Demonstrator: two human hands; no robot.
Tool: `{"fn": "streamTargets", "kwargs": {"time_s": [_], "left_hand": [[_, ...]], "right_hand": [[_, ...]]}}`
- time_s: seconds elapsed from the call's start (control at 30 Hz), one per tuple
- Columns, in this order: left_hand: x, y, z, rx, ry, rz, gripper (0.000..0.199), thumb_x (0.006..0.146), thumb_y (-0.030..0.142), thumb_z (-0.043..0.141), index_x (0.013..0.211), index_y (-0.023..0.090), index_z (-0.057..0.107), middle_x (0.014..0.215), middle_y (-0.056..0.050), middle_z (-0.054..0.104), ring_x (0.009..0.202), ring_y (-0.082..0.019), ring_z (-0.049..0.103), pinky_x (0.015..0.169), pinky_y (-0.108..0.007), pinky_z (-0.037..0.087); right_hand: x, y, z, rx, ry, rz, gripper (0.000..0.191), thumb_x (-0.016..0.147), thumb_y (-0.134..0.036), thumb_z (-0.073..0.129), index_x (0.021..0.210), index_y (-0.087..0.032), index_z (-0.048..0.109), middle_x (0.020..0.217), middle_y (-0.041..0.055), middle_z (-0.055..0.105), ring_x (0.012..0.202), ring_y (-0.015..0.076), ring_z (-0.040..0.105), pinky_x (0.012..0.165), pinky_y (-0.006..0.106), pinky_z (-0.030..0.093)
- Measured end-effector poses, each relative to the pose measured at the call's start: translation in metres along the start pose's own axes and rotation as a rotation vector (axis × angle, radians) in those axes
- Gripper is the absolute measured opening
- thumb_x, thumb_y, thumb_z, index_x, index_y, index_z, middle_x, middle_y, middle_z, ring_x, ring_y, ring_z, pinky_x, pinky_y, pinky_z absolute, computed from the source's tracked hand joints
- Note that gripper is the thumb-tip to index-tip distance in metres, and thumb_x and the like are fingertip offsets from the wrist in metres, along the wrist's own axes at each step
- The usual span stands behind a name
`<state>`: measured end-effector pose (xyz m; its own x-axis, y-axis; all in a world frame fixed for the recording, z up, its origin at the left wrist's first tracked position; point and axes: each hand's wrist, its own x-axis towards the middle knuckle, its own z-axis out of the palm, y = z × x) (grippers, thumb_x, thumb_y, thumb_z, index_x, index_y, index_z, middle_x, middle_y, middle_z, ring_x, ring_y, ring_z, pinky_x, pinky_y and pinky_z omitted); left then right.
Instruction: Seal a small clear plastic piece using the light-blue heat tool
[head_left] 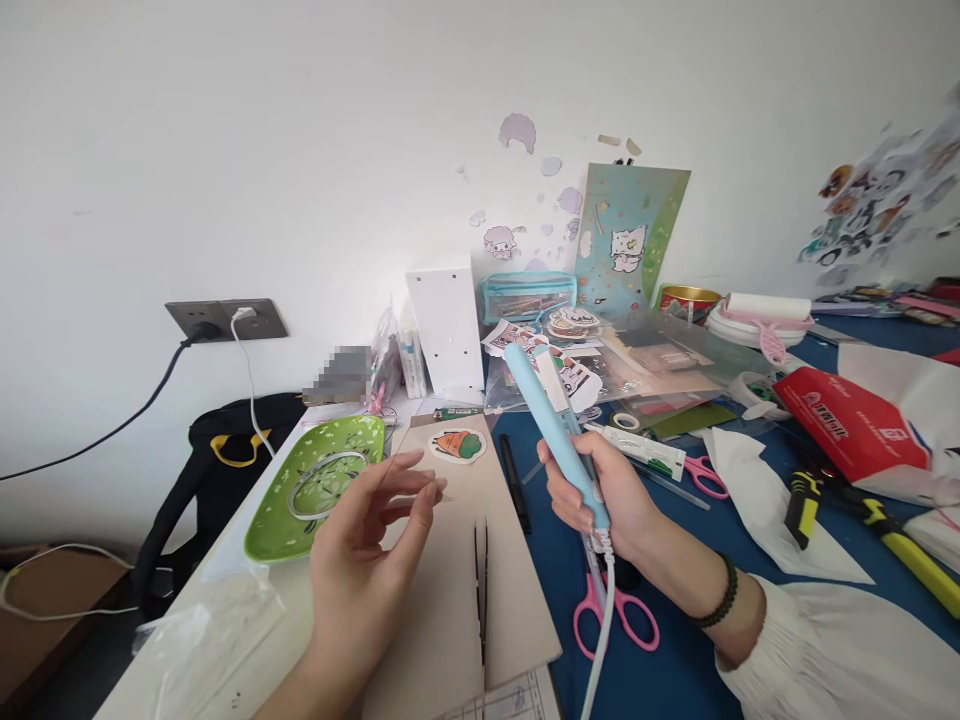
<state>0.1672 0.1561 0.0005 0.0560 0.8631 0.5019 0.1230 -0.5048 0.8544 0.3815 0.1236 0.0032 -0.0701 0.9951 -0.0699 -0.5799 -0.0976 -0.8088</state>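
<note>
You have the light blue flat iron (551, 425) in your right hand (607, 490), fingers wrapped round its lower body, with its two arms standing apart at the upper end. It is held up over the bench (675, 640), tilted with that end leaning away from you and to the left, and the white cord (606, 610) drops from its base past the pink scissors (637, 625). So the moment reads as holding the iron ready, its arms pressing on nothing that shows. Your left hand (371, 550) is raised, palm inward, thumb near the curled fingers; whether a thin thing sits in that grip, you cannot tell from here. It is well apart from the iron, on its left. Any move from here calls for keeping those fingertips off the inner faces, which may be hot, and the cord off the scissors. Below, on the pale board (517, 600), the tweezers (481, 590) lie between your hands, with the carrot sticker (457, 446) beyond them and the black pen (514, 480) beside the board's right edge.
</note>
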Motion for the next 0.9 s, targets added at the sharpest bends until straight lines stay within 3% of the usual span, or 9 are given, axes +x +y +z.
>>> {"fn": "streamTargets", "kwargs": {"time_s": [0.13,0.27,0.37,0.53,0.7,0.77,0.9], "left_hand": [[0.002,0.004,0.001,-0.051,0.025,-0.064,0.03,0.075,0.026,0.072,0.104,0.028,0.063,0.078,0.002,0.067,0.076,-0.015,0.065,0.068,-0.027,0.057],[0.006,0.007,0.001,-0.137,0.018,-0.164,0.032,0.073,0.03,0.074,0.104,0.027,0.064,0.077,0.003,0.067,0.075,-0.015,0.066,0.069,-0.027,0.058],[0.009,0.006,0.001,-0.186,-0.023,-0.256,0.036,0.071,0.033,0.075,0.104,0.025,0.064,0.077,0.002,0.066,0.071,-0.015,0.067,0.068,-0.029,0.06],[0.011,0.004,0.002,-0.205,-0.113,-0.384,0.041,0.07,0.033,0.075,0.107,0.023,0.064,0.076,0.001,0.066,0.068,-0.014,0.065,0.064,-0.027,0.059],[0.009,0.007,0.004,-0.261,-0.211,-0.44,0.042,0.07,0.029,0.075,0.109,0.022,0.064,0.074,0.002,0.064,0.062,-0.012,0.061,0.061,-0.025,0.056],[0.008,0.007,0.005,-0.3,-0.249,-0.445,0.046,0.07,0.027,0.075,0.115,0.025,0.062,0.079,0.001,0.065,0.066,-0.012,0.061,0.059,-0.023,0.055],[0.006,0.005,0.006,-0.384,-0.305,-0.436,0.056,0.072,0.024,0.074,0.124,0.032,0.056,0.114,-0.003,0.065,0.078,-0.013,0.062,0.063,-0.022,0.054]], "right_hand": [[-0.002,-0.003,0.004,0.068,-0.079,-0.011,0.037,0.085,-0.048,0.049,0.087,-0.014,0.063,0.045,-0.0042,0.05,0.03,0.0053,0.035,0.03,0.016,0.028],[-0.004,-0.006,0.005,0.114,-0.1,0.042,0.024,0.078,-0.038,0.065,0.088,-0.016,0.063,0.051,-0.0071,0.048,0.031,0.0021,0.029,0.028,0.013,0.021],[-0.005,-0.007,0.006,0.055,-0.054,0.039,0.019,0.075,-0.03,0.07,0.086,-0.016,0.061,0.052,-0.0086,0.047,0.032,0.0004,0.024,0.028,0.013,0.017],[-0.008,-0.002,0.011,-0.219,0.128,-0.128,0.019,0.076,-0.028,0.068,0.087,-0.018,0.057,0.042,-0.0104,0.04,0.032,0.0039,0.027,0.033,0.017,0.022],[-0.009,-0.001,0.011,-0.098,0.101,-0.22,0.016,0.079,-0.031,0.065,0.086,-0.02,0.057,0.057,-0.0063,0.043,0.042,0.0053,0.03,0.036,0.019,0.024],[-0.007,-0.001,0.009,-0.09,0.065,-0.225,0.016,0.08,-0.03,0.066,0.079,-0.021,0.054,0.057,-0.0071,0.04,0.042,0.0047,0.029,0.036,0.018,0.024],[-0.006,-0.004,0.009,-0.112,-0.023,-0.221,0.025,0.07,-0.023,0.075,0.08,-0.021,0.052,0.075,-0.0049,0.049,0.043,0.0018,0.033,0.036,0.018,0.024]]}}
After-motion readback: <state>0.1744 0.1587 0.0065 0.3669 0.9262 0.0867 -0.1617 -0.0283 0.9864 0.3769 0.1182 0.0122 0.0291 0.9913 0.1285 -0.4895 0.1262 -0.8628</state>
